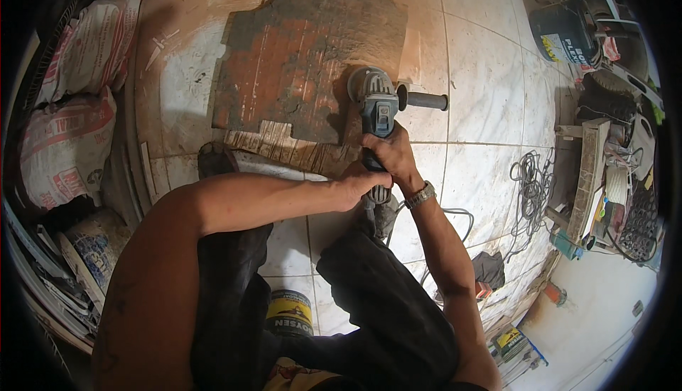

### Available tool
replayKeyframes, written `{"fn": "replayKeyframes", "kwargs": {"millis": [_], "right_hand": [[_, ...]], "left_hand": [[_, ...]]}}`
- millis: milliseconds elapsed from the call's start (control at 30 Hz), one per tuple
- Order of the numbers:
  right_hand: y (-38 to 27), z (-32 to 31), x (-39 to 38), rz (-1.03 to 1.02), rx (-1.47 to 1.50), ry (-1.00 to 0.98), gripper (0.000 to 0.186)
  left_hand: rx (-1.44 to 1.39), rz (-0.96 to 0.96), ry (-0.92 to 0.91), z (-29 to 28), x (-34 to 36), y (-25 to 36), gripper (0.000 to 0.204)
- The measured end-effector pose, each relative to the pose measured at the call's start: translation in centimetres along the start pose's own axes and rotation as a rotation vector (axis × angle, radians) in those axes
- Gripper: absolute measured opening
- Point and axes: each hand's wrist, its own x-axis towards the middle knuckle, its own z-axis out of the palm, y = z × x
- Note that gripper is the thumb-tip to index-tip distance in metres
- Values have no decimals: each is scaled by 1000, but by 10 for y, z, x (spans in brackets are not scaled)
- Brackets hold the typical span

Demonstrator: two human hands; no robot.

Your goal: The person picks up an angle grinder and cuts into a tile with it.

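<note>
Both hands are wrapped around an angle grinder (380,110) with a black side handle (426,100) sticking out to the right. My right hand (396,153) grips the body just behind the motor housing. My left hand (357,183) closes on the rear part of the grip, its fingers partly hidden. The grinder's guarded disc end (368,78) is over the right edge of a grey-and-rust-coloured sheet (291,57) with a rough, scraped surface; whether the disc touches it I cannot tell. Under the sheet's near edge lies a ridged, worn wooden-looking board (288,146).
Reddish dust coats the tiled floor (486,71). Filled sacks (67,146) lean at the left. A coiled black cable (533,192) lies right, before a cluttered wooden stand (593,178). A dark bucket (561,29) stands far right, and a paint can (290,313) sits between my legs.
</note>
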Motion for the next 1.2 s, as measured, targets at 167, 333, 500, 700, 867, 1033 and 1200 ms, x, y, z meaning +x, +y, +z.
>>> {"fn": "replayKeyframes", "kwargs": {"millis": [167, 333, 500, 700, 867, 1033, 1200], "right_hand": [[-1, 2, 1, 7, 21, 2, 28], [5, 1, 4, 32, 67, -15, 26], [4, 1, 4, 50, 90, -20, 26], [-2, 2, 1, 36, 79, 13, 27], [3, 2, 4, 54, 56, -1, 28], [6, -4, 2, 66, 123, -19, 40], [1, -3, 1, 75, 89, -1, 41]], "left_hand": [[2, 19, -15, -4, 2, -3, 22], [-10, 12, -34, -3, 2, 0, 21], [-16, 23, -32, -1, 0, 3, 20], [51, 18, -5, -1, 1, 6, 20], [131, 64, 0, -6, 4, 2, 20], [117, -17, 43, 1, 3, 8, 21], [122, -15, 38, -1, 6, 5, 26]]}}
